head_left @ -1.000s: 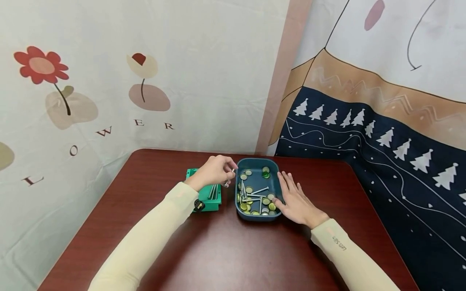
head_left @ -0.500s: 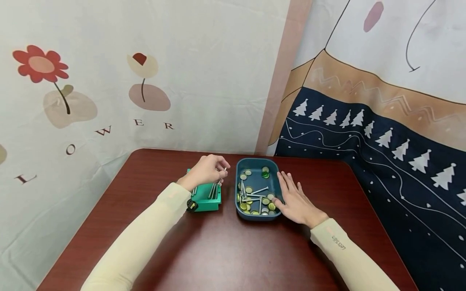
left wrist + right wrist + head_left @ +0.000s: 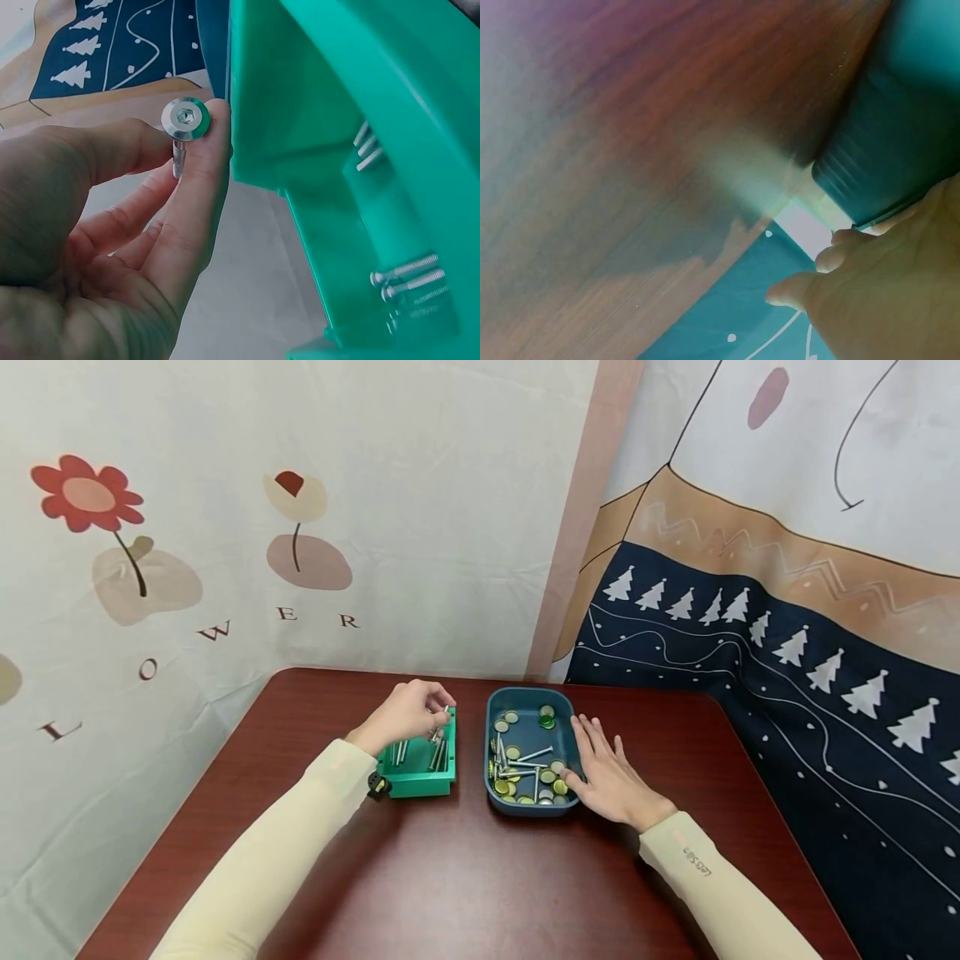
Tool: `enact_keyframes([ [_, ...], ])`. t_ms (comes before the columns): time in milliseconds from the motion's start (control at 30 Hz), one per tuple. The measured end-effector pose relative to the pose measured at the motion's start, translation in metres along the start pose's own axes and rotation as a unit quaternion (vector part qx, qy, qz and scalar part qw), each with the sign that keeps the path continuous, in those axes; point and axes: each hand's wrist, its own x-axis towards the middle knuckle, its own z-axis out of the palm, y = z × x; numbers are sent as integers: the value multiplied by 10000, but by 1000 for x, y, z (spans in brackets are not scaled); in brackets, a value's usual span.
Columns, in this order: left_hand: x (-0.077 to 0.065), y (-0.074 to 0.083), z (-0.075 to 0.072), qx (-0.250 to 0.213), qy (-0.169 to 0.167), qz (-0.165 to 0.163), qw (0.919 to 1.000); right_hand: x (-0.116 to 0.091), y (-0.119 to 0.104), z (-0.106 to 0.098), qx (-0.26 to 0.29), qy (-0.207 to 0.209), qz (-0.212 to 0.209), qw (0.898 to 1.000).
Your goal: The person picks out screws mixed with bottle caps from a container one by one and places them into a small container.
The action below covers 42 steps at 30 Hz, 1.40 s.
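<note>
My left hand (image 3: 408, 714) is above the green box (image 3: 420, 787), pinching a silver hex-socket bolt (image 3: 186, 120) between thumb and fingers. Its round head faces the left wrist camera; part of the shank is behind the thumb. More bolts (image 3: 412, 279) lie in groups inside the green box. My right hand (image 3: 611, 774) rests with extended fingers along the right side of the dark blue tray (image 3: 534, 810). Inside that tray are several loose bolts (image 3: 534, 752) and bottle caps (image 3: 502, 786), gold, silver and green, mostly at the near end.
Both containers stand side by side on a reddish-brown wooden table (image 3: 480, 877), with a narrow gap between them. A small black-and-yellow object (image 3: 379, 786) is by the left cuff. A printed cloth (image 3: 450, 527) hangs behind the table.
My left hand has moved left with the bolt, from the blue tray's left edge to over the green box. My right hand has stayed at the tray's side.
</note>
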Motion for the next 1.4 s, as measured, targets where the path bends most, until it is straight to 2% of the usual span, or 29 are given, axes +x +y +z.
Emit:
enact_keyframes([
  [300, -5, -8, -8, -61, 13, -203, 9998, 0, 1, 0, -14, 49, -47, 10000],
  [600, -8, -13, -13, 103, -140, -304, 9994, -1, -1, -2, 26, 40, -43, 10000],
  [967, -8, -19, -10, 585, -454, -473, 9961, -3, -3, -3, 60, 43, -35, 10000],
  [1200, -3, -19, -6, 1100, -698, -506, 9902, -3, -3, -4, 12, 32, -37, 10000],
  [1400, 0, -14, -6, 1088, -904, -683, 9876, -3, -3, -2, 2, 28, -15, 10000],
])
